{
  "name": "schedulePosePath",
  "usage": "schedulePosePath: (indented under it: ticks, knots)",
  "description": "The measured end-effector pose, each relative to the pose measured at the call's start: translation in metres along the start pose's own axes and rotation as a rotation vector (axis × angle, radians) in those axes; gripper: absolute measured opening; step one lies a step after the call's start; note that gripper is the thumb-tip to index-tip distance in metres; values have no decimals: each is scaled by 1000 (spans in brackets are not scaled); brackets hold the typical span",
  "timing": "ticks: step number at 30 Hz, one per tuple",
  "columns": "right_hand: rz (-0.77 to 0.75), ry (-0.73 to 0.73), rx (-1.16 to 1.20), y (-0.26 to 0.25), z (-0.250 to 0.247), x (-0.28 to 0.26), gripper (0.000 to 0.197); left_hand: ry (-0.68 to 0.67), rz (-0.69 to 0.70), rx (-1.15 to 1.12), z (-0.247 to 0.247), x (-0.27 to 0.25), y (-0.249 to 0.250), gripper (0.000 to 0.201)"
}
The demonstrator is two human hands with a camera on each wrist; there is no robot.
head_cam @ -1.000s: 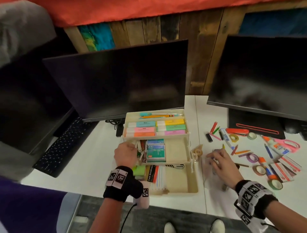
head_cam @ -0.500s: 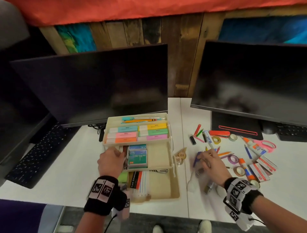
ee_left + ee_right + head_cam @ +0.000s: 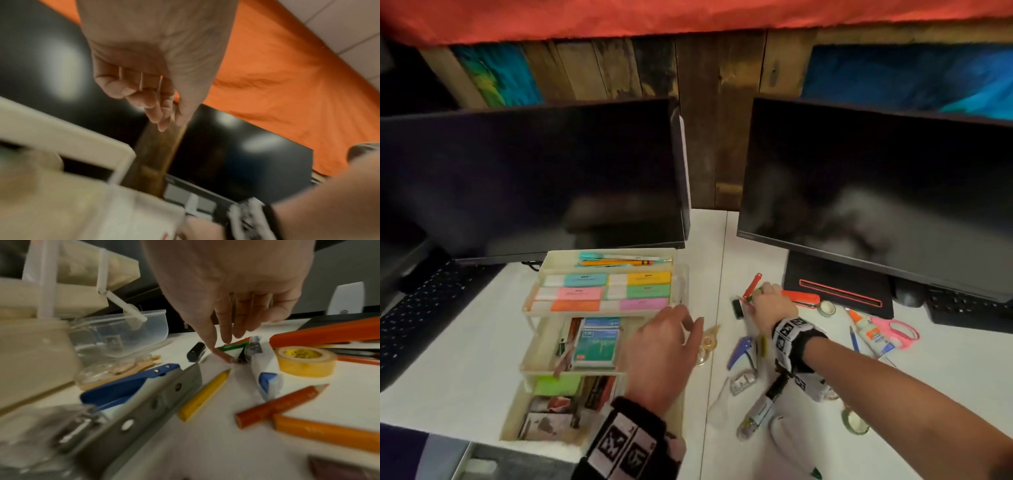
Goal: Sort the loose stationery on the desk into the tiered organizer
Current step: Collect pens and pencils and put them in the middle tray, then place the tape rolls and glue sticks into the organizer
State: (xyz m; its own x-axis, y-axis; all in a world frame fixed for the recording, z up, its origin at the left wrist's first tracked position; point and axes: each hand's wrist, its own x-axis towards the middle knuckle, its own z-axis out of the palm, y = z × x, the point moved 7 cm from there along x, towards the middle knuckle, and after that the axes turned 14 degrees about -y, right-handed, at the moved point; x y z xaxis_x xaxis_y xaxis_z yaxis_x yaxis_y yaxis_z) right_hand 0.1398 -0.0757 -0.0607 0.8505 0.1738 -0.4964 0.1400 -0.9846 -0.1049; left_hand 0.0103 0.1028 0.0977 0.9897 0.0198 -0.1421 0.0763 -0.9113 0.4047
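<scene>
Pick-up step: right hand (image 3: 770, 301), fingers extended downward, touches small crayons (image 3: 230, 345) among loose stationery, nothing gripped yet; left hand (image 3: 661, 353), loosely open and empty, hovers over the organizer (image 3: 544, 366); next, probably pinch one crayon and carry it left to a tier.

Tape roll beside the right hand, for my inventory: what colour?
Yellow tape roll; right wrist view shows it best.

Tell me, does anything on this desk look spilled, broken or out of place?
Nothing looks spilled or broken. The oddity is the clutter: coloured pencils, a yellow tape roll and pink-handled scissors lie scattered right of the cream tiered organizer.
</scene>
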Motion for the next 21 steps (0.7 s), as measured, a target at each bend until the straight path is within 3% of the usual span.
schedulePosePath:
  ticks: [5,8,10,12,16,21]
  knots:
    - [1,-46,-169,0,7,21,44,-158,-55,31,75,45,30,24]
    - [-22,16,-64,9,6,13,43,-205,-96,53,106,70,33,27]
    - [-51,87,117,26,3,1,37,-218,-121,27,125,92,32,27]
    - [-82,118,441,49,2,-16,26,-243,-106,31,145,115,36,24]
    - [-1,122,988,104,16,-39,10,-329,-35,65,182,155,53,30]
    - [80,87,1423,139,33,-62,12,-414,-110,59,208,184,61,37]
